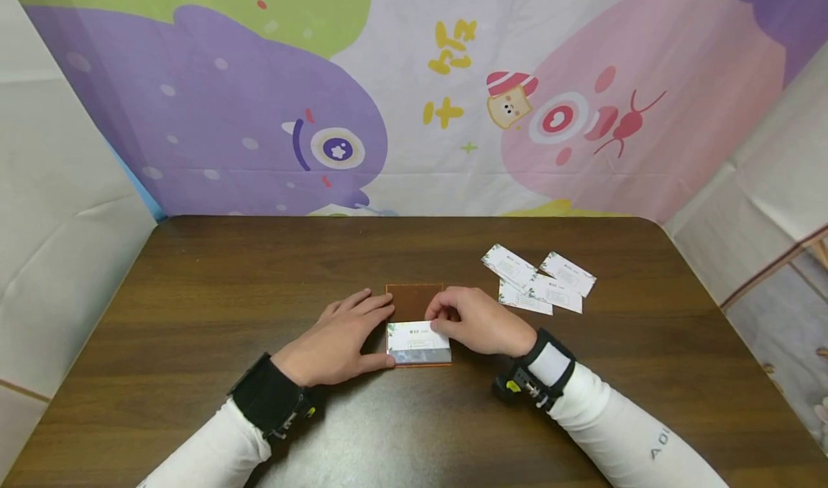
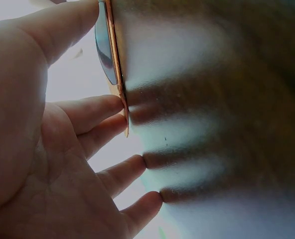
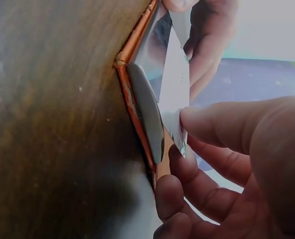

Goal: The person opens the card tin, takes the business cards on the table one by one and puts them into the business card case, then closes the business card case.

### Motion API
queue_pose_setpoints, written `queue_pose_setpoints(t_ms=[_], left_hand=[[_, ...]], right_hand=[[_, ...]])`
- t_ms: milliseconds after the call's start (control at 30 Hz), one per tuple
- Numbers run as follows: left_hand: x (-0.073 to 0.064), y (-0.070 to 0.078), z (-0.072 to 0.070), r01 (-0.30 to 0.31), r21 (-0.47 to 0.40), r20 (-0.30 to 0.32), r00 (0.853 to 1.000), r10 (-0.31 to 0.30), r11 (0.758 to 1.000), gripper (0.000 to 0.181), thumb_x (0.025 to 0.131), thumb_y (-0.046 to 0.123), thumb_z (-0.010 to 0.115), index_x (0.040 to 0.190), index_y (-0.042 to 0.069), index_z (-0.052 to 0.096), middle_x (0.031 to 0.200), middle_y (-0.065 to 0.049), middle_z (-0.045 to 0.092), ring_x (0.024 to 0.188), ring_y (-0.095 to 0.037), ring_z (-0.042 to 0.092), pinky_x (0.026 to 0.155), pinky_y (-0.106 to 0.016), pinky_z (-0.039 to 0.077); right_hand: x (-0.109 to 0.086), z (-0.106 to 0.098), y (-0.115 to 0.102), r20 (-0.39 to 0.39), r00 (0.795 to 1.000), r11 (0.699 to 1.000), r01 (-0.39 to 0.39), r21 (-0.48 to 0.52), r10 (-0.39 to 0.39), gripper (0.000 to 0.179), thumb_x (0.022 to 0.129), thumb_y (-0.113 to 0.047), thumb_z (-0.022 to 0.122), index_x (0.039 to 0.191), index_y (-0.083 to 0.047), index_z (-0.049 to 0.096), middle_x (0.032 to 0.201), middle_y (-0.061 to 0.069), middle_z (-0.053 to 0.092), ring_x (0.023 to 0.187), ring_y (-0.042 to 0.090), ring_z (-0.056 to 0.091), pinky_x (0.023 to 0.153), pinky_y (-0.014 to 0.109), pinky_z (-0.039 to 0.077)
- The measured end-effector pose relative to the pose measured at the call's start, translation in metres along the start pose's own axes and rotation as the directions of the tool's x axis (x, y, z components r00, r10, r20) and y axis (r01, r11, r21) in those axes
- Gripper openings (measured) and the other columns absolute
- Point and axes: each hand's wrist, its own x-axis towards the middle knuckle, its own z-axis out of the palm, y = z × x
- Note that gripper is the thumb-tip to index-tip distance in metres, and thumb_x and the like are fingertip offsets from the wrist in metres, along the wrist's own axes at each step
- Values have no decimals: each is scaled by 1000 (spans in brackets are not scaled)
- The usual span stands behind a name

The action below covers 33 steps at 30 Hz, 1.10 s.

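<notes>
A brown card holder (image 1: pixel 414 302) lies unfolded on the table, with a silvery metal case (image 1: pixel 423 357) on its near half. A white business card (image 1: pixel 407 335) with printed text and leaf decoration stands partly behind the metal, its far part exposed. My right hand (image 1: pixel 481 320) pinches the card's far right corner between thumb and fingers; the right wrist view shows the card (image 3: pixel 175 92) tilted out of the metal case. My left hand (image 1: pixel 339 341) rests at the holder's left side, fingers extended, its thumb at the near left corner. In the left wrist view, fingertips touch the holder's edge (image 2: pixel 118 74).
Several similar white cards (image 1: pixel 550 292) lie overlapping on the brown wooden table (image 1: pixel 259 258), to the right beyond my right hand. A cartoon-printed cloth (image 1: pixel 427 150) hangs behind the table's far edge. Pale cloth hangs at both sides.
</notes>
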Motion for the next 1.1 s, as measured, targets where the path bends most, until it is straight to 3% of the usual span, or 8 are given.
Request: queue_pose_setpoints(t_ms=[533, 1100], left_hand=[[1, -1, 1, 7, 15, -1, 1000, -7, 1000, 81, 98, 51, 75, 159, 5, 48, 167, -12, 41, 157, -43, 26, 117, -69, 30], [0, 1, 0, 14, 9, 5, 1000, -14, 1000, 82, 98, 50, 75, 160, 5, 48, 167, -12, 40, 157, -43, 25, 118, -69, 29]], right_hand=[[-2, 4, 2, 1, 1000, 999, 29, -14, -28, 8, 102, -11, 71, 105, -19, 74, 85, -9, 61, 76, 10, 57, 69, 30, 49], [-3, 4, 2, -4, 1000, 998, 17, -58, -18, 10, 100, -14, 75, 110, -16, 75, 94, -10, 63, 86, 9, 59, 78, 31, 51]])
